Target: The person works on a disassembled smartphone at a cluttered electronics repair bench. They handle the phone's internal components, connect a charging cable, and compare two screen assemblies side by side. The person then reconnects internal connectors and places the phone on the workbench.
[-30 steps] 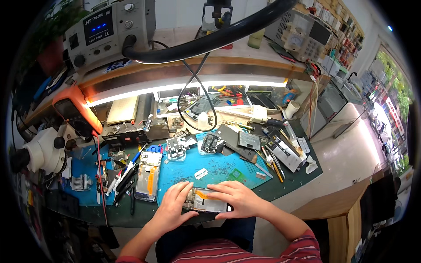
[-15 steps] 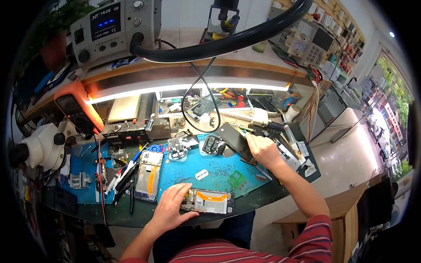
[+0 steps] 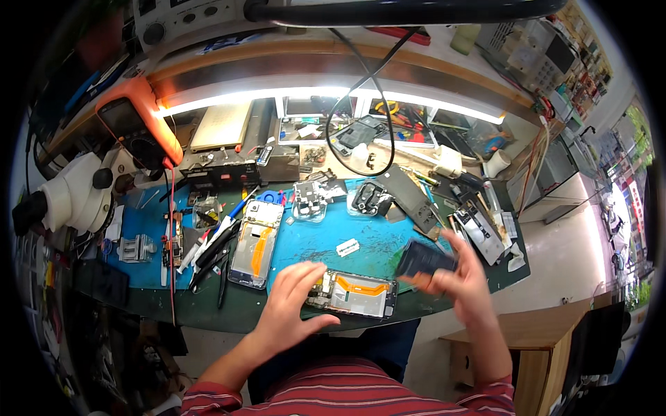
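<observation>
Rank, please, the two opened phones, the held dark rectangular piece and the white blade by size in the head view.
1. Left phone and right phone: too alike to rank
2. Dark rectangular piece, seemingly nearer the camera
3. White blade

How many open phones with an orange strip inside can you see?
2. The nearer phone lies in front of the person, with the left hand at its left end. The other phone lies farther left and farther back. More could be hidden under the clutter.
</observation>
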A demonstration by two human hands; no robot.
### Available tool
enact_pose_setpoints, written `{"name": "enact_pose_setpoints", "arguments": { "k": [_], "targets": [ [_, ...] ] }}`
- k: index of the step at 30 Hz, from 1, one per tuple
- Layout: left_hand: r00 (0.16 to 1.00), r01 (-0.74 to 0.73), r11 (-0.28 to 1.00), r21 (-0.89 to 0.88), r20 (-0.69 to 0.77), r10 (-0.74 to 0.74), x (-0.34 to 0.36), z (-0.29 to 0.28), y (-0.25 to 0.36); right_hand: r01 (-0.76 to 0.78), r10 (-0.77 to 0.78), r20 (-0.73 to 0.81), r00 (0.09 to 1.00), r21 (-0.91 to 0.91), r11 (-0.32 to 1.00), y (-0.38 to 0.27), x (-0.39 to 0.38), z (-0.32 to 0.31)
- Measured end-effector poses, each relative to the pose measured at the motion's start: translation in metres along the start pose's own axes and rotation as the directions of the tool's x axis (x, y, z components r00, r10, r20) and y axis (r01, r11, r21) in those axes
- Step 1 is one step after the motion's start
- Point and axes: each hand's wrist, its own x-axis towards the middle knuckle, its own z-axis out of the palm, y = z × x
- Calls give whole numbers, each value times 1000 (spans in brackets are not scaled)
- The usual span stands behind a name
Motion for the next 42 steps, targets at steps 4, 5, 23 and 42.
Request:
{"name": "enact_pose_setpoints", "arguments": {
  "k": [4,5,23,42],
  "targets": [
    [928,372,579,-726,280,-245,-34,15,39,0,17,201,979,-85,996,45,-60,31],
    [900,430,401,-809,347,-264,-41,29,44,-5,27,259,965,-86,996,51,-68,36],
    [952,268,884,-384,-33,-303,-42,12,34,584,-356,490,796,-777,235,30,-20,36],
    [914,146,981,124,-397,-86,-37,9,-11,656,-253,605,755,-694,296,42,12,53]
  ]
}}
